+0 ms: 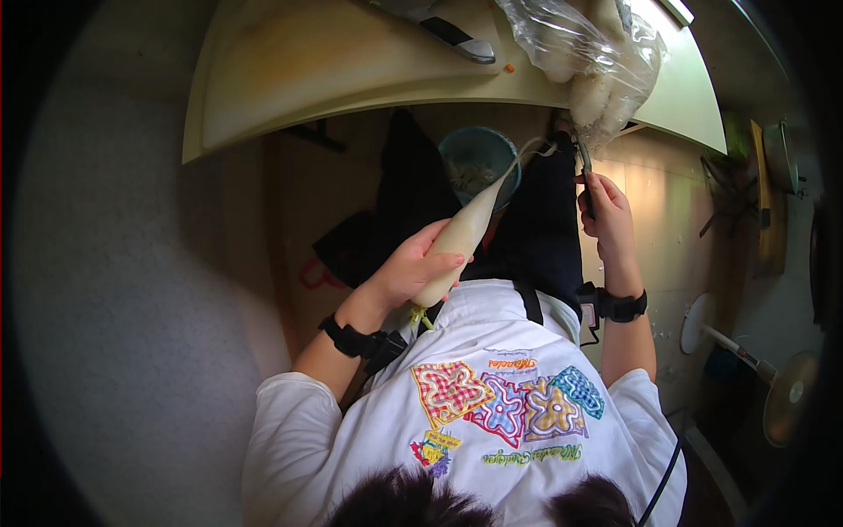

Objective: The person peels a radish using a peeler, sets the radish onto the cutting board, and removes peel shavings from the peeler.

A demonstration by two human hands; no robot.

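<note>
A long white radish (468,227) lies in my left hand (413,268), the fingers wrapped round its thick end. Its short green stem stub points down toward my shirt, and its thin root tip reaches up to the right, over the bucket. My right hand (608,215) grips the dark handle of a slim peeler (587,180), held upright off to the radish's right. The top of the peeler overlaps the table edge and the hanging bag in this view. Between my knees on the floor stands a blue-green bucket (507,147) with pale peelings inside.
Ahead is a pale table (685,97) bearing a large cutting board (290,70). A knife (457,37) with a dark handle lies on the board. A clear plastic bag (606,66) of white radishes overhangs the table's front edge. A fan (790,395) stands at right.
</note>
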